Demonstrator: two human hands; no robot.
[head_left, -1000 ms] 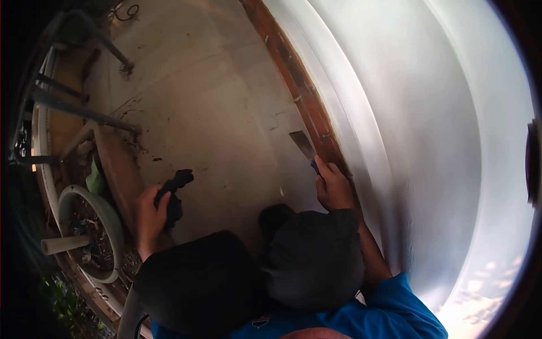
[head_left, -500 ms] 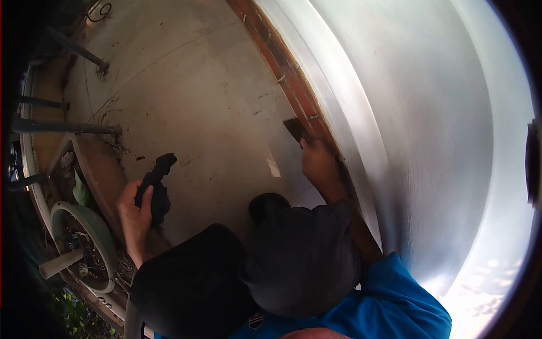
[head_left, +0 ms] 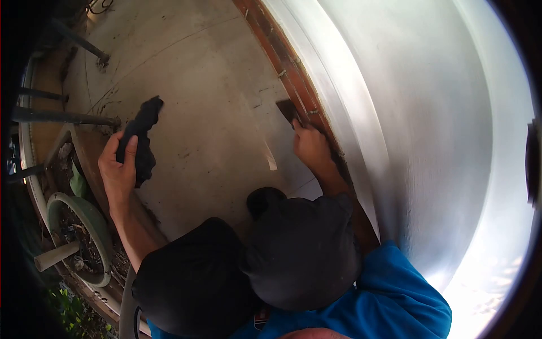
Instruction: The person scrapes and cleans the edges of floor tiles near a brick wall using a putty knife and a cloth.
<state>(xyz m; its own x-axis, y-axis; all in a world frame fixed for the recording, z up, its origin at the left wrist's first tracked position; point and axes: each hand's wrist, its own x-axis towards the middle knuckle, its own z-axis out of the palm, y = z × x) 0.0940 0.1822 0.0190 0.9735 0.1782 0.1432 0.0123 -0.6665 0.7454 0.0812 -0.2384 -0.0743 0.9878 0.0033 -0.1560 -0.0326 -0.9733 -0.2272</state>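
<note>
My left hand (head_left: 119, 166) is closed around a crumpled dark cloth (head_left: 141, 138), held up over the pale floor with the thumb across its front. Low against the base of the wall, my right hand (head_left: 310, 144) grips a scraper (head_left: 286, 111) with a dark flat blade. That blade lies at the edge of a reddish-brown brick strip (head_left: 299, 90) where it meets the floor (head_left: 209, 113). Its handle is mostly hidden in my fingers.
A white wall (head_left: 429, 113) rises on the right. To the left are a green round pot (head_left: 101, 243) with dry soil, a brown planter edge (head_left: 90, 158) and dark metal posts (head_left: 62, 116). My dark-clad knees (head_left: 299, 251) fill the bottom middle.
My left hand has risen with the cloth, moving forward and slightly left. The right hand and scraper have shifted a little forward and left along the brick strip.
</note>
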